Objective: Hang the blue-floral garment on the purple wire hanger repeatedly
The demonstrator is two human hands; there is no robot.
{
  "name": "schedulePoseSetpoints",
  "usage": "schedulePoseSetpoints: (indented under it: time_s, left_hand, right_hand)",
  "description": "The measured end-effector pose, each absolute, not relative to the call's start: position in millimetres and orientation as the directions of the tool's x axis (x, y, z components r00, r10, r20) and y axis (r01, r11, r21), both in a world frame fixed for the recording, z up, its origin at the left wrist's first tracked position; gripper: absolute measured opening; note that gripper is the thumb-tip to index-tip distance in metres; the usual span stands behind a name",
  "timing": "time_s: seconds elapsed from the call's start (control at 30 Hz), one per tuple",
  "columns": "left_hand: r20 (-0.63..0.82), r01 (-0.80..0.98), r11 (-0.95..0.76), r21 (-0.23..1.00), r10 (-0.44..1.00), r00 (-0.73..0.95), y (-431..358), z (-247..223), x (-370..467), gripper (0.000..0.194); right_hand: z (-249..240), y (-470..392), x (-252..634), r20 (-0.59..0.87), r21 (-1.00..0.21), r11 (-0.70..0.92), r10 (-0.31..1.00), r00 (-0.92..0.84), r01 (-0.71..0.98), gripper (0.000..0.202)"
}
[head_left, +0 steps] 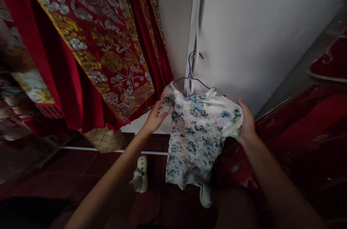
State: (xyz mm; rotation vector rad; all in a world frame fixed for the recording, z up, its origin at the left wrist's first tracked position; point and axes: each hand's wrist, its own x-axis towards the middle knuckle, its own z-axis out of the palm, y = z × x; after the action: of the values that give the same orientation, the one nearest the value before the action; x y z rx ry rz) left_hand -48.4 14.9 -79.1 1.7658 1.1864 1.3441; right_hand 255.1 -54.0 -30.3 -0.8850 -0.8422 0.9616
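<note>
A short-sleeved white shirt (195, 128) with blue and yellow floral print hangs on a thin purple hanger (190, 76) in front of me. My left hand (155, 117) is at its left sleeve, thumb and fingers apart, with the fingertips at the cloth. On the other side my right hand (247, 122) holds the outer edge of the right sleeve, which is spread out sideways. The fingers of that hand are mostly hidden behind the cloth. The hanger's hook is at a white strap or cord (197, 30) running down the wall.
Red cloth hangings (114, 52) with gold and silver embroidery hang at the left. A pale wall (244, 23) stands behind the shirt. Dark red shiny furniture (306, 131) is at the right. Light clogs (143, 175) on my feet show on the dark tiled floor (73, 171).
</note>
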Motion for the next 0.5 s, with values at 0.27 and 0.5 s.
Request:
schedulePoseSetpoints:
  time_s: [0.27,0.5]
  left_hand:
    - [0.663,0.526,-0.674,0.519,0.706,0.249,1.8,-76.4,-10.5,0.085]
    - [0.77,0.645,-0.68,0.349,0.6,0.216,-0.7,-28.0,-13.9,0.112]
  right_hand:
    - [-25.1,-63.2,250.2,0.462,-0.879,0.456,0.75,0.473,0.135,0.04]
    - [47.0,-40.4,258.0,0.465,-0.729,0.672,0.629,0.623,-0.134,0.035]
